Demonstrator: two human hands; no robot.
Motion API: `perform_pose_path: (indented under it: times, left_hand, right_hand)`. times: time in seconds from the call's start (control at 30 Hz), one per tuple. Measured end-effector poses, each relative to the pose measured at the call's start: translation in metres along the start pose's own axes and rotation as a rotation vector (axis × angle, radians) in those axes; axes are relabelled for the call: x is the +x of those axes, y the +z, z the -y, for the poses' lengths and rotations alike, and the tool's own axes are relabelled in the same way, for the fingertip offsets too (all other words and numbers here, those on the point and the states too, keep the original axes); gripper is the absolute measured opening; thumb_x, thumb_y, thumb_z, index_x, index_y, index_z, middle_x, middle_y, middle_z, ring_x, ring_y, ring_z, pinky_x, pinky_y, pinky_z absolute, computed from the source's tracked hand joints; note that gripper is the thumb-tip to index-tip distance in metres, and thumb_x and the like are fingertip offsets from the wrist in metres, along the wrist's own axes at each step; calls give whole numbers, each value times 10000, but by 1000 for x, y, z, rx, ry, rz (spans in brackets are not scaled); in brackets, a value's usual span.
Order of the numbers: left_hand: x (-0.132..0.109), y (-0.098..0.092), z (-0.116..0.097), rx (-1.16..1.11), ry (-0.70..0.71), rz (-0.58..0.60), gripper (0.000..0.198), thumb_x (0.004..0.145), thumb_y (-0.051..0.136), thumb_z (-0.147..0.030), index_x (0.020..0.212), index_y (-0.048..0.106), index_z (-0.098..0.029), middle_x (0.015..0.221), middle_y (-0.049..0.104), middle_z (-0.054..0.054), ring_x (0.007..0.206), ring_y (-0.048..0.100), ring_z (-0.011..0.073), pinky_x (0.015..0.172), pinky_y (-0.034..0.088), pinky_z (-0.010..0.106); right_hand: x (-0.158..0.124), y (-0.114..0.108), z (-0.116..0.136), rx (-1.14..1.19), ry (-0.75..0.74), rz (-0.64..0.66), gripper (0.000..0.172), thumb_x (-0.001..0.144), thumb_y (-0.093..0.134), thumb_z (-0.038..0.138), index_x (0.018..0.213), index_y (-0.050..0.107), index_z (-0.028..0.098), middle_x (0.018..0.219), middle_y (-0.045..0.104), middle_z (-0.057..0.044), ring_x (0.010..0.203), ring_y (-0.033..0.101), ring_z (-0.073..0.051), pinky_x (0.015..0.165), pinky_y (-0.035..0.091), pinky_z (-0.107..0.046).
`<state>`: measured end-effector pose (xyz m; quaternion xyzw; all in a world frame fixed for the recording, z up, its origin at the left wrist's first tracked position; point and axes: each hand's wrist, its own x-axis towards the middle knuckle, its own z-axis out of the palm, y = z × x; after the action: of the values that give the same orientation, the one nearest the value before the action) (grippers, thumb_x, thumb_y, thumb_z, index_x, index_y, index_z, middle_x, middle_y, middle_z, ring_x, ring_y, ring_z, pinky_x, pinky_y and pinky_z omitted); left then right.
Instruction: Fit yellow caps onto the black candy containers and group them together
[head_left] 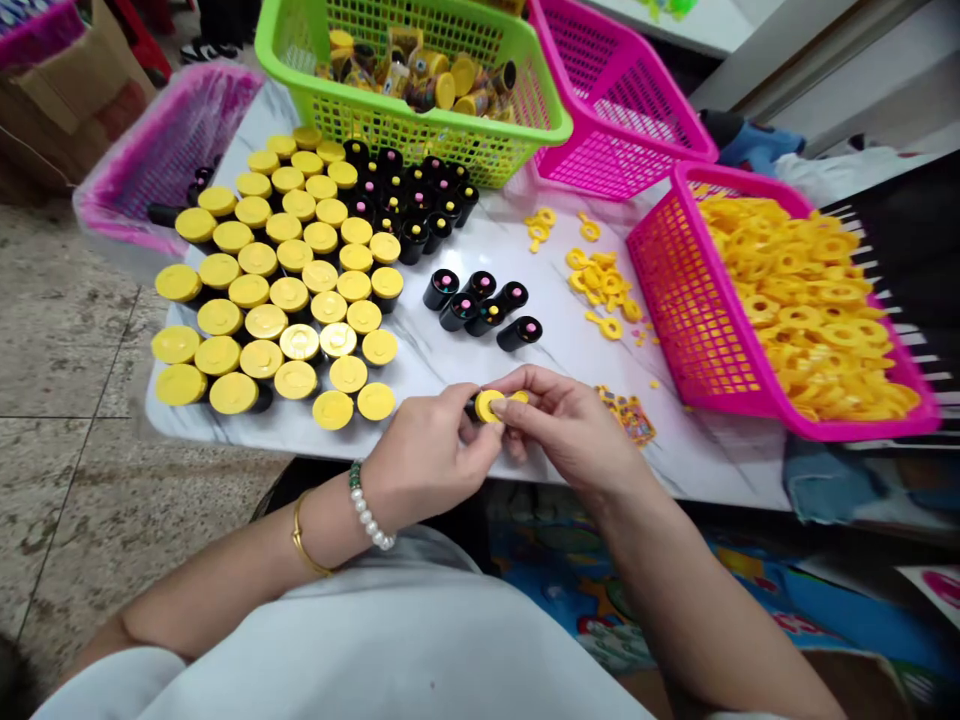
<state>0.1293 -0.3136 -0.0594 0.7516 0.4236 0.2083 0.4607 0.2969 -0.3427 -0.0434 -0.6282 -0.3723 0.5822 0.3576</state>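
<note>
Above the table's front edge, my left hand is closed around a small black container, mostly hidden by the fingers. A round yellow cap shows at its end. From the other side my right hand pinches a yellow piece between thumb and fingers, close against the cap; whether it is a second cap is hard to tell. Beyond the hands stand several open black containers with pink or yellow bits inside. Left of them are many black containers with yellow caps, standing in rows.
A green basket of small yellow-and-black containers stands at the back. A pink basket full of yellow ring pieces is at right, loose rings beside it. Another pink basket and a plastic-lined bin flank the table.
</note>
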Motion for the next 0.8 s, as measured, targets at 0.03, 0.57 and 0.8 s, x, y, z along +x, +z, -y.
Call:
perform_pose_path:
  times: [0.03, 0.57, 0.8]
  left_hand:
    - [1, -2, -1, -51, -26, 8, 232, 904, 556, -336, 1040, 628, -162, 646, 666, -10, 558, 615, 142, 528, 417, 222]
    - [-4, 18, 15, 94, 263, -177, 174, 910, 594, -201, 1083, 583, -184, 880, 670, 25, 773, 625, 159, 695, 473, 256]
    - [-3, 16, 14, 184, 254, -161, 241, 883, 630, -190, 1120, 595, -157, 823, 651, 26, 733, 609, 170, 679, 486, 274]
  right_hand:
    - [0, 0, -1, -3, -3, 3, 340, 722, 792, 431, 880, 662, 158, 580, 619, 25, 434, 516, -70, 446, 413, -192]
    - [-3, -12, -15, 83, -94, -15, 358, 727, 786, 443, 880, 640, 155, 649, 636, 13, 519, 548, -77, 491, 447, -200]
    - [10, -24, -4, 215, 69, 136, 413, 661, 824, 405, 936, 634, 163, 549, 601, 52, 392, 504, -62, 378, 394, -167]
